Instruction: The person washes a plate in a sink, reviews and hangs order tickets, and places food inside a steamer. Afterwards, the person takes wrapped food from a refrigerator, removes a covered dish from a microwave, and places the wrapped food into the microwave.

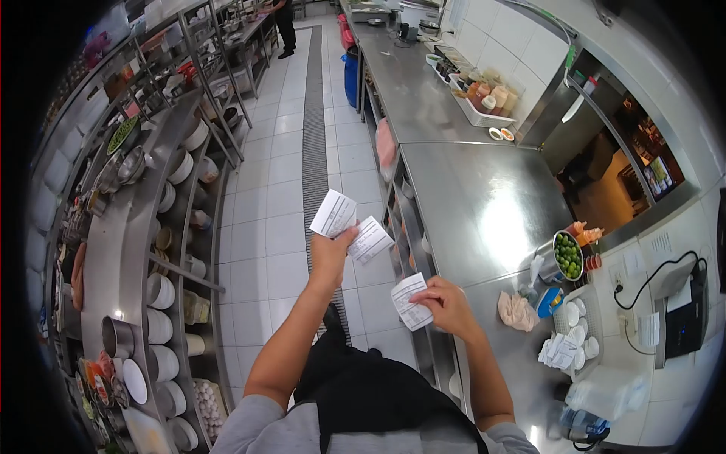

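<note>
My left hand [330, 251] is out in front of me over the tiled aisle, pinching two printed paper slips. One slip [333, 214] fans out to the upper left, and the other slip [370, 240] points to the lower right. Closer to the steel counter, my right hand [448, 304] grips a third printed slip [412, 301] between thumb and fingers. All three look like order tickets; their print is too small to read. The two hands are apart from each other.
At right runs a steel counter [484, 204] with a sauce bottle tray [488, 115], a container of green limes [567, 257] and a basket of small white cups [578, 333]. Shelves of stacked bowls [160, 325] line the left. Far down the aisle stands another person [285, 26].
</note>
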A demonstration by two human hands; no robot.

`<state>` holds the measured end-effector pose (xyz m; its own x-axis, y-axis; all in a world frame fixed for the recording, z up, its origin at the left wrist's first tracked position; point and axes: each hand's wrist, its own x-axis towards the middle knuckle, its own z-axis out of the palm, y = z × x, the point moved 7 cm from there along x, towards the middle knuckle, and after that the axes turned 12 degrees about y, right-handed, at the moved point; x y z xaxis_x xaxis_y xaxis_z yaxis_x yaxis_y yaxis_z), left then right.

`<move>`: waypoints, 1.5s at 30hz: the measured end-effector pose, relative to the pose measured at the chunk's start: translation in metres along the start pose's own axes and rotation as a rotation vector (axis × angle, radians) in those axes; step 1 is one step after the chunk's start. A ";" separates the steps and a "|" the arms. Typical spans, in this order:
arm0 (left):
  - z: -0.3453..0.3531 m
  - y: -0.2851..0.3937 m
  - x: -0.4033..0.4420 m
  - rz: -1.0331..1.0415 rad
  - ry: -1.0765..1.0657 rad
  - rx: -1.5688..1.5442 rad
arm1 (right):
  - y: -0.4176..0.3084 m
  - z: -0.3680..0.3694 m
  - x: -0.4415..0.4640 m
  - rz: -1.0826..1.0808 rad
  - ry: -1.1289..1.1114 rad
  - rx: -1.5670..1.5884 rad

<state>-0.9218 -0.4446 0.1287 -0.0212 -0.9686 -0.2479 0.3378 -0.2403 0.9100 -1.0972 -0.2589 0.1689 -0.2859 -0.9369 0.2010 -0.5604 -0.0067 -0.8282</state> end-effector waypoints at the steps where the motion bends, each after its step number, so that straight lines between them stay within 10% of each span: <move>1: -0.002 0.003 0.013 0.005 -0.003 -0.005 | 0.002 0.001 0.007 -0.003 -0.004 -0.006; 26: -0.030 0.066 0.358 -0.153 -0.131 -0.053 | 0.007 0.102 0.342 0.190 0.188 0.098; 45: -0.308 -0.024 0.604 -0.026 0.796 0.216 | 0.086 0.062 0.719 0.041 0.373 0.136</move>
<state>-0.6529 -1.0044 -0.1455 0.6738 -0.6467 -0.3575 0.1567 -0.3478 0.9244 -1.3025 -0.9551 0.2098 -0.5824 -0.7465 0.3218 -0.4419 -0.0415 -0.8961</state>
